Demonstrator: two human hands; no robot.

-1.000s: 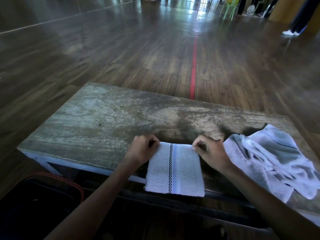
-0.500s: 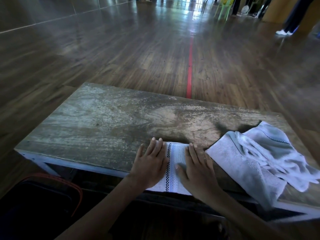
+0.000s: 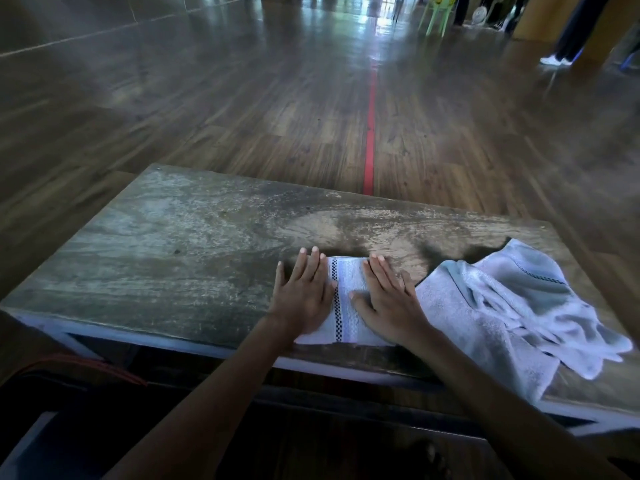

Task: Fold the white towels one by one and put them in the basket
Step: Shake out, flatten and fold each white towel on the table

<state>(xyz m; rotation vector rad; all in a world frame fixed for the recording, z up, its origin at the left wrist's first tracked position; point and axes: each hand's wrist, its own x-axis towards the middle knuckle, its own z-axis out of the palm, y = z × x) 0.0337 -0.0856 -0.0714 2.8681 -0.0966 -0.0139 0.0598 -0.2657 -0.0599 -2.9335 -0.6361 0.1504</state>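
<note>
A small folded white towel (image 3: pixel 348 299) with a black checked stripe lies at the near edge of the worn wooden table (image 3: pixel 194 258). My left hand (image 3: pixel 304 292) presses flat on its left part, fingers extended. My right hand (image 3: pixel 388 299) lies flat on its right part. Neither hand grips the cloth. To the right, a pile of crumpled white towels (image 3: pixel 512 306) rests on the table, one corner draping over the front edge. A dark basket with a red-orange rim (image 3: pixel 104 367) shows below the table at the lower left, mostly hidden.
The table's left half (image 3: pixel 156 244) is bare wood. Beyond it stretches a wooden floor with a red line (image 3: pixel 370 133). A green chair (image 3: pixel 438 15) and a person's legs and shoes (image 3: pixel 561 53) stand far back at the upper right.
A second ago both hands pinched the towel's far corners with it hanging over the edge. The towel is now folded shorter, and both hands lie flat on it, pressing.
</note>
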